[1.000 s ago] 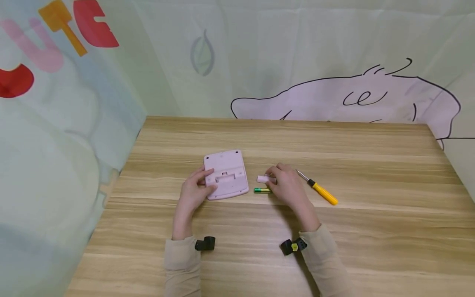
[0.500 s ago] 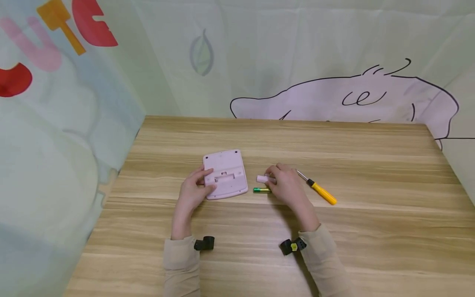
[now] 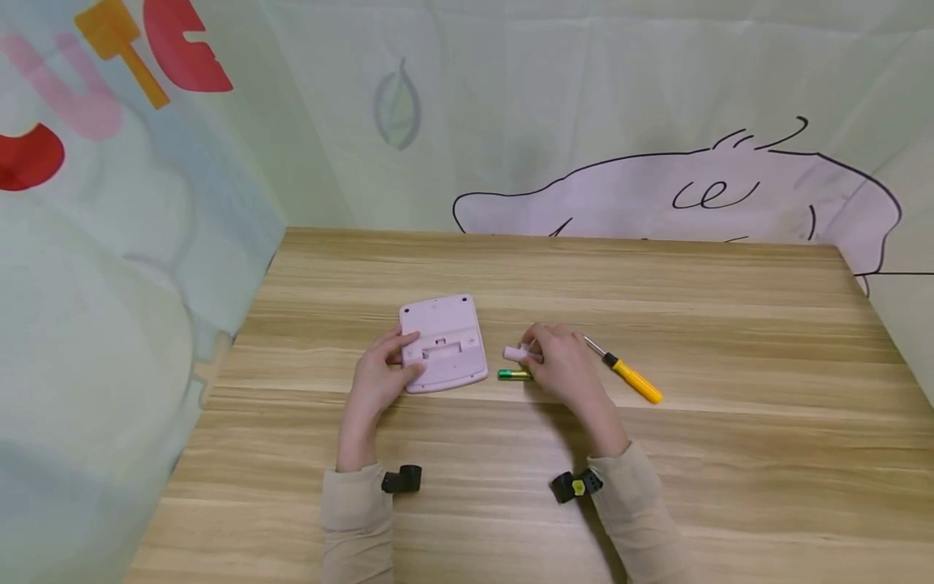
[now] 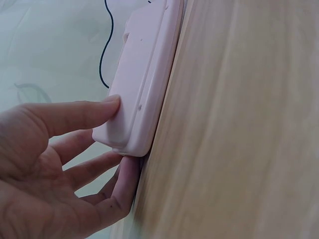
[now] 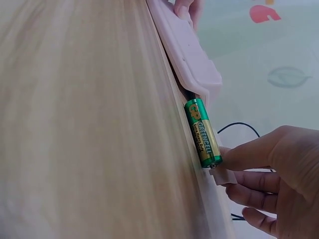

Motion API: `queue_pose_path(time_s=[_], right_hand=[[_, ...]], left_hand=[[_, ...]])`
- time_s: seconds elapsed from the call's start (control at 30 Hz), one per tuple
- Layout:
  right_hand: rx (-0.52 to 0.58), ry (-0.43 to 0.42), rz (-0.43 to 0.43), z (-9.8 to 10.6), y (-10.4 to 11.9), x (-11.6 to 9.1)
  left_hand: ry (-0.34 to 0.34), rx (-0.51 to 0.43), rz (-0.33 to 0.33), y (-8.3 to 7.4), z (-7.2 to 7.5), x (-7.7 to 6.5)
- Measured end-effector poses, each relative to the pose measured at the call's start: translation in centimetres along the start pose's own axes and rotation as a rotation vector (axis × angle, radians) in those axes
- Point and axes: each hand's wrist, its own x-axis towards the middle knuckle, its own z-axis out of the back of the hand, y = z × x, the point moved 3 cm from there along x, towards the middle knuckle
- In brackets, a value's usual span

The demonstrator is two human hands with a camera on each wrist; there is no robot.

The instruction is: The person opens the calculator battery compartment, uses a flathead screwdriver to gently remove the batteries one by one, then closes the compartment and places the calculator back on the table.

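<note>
A pink calculator-like device (image 3: 445, 316) lies face down on the wooden table, its small battery compartment uncovered and no battery visible inside. My left hand (image 3: 379, 373) grips its left edge; in the left wrist view, the thumb presses on top while some fingers reach under the edge. To the right, my right hand (image 3: 569, 365) pinches a small pink battery cover (image 3: 515, 353) between thumb and fingers, low over the table. A green and gold battery (image 5: 203, 133) lies beside the right thumb, partly hidden by the hand in the head view.
A screwdriver (image 3: 635, 381) with a yellow handle lies right of my right hand, its metal tip pointing toward the fingers. Behind the table (image 3: 730, 324) and along its left side hangs a printed cloth (image 3: 511, 97).
</note>
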Motion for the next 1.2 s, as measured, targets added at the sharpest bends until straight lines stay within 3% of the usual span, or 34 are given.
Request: queue_pose_path(time_s=[1.2], right_hand=[[0.042,-0.082,0.038,0.55,0.36,-0.06]], left_hand=[[-0.006,-0.004,-0.001,-0.17,0.08,-0.16]])
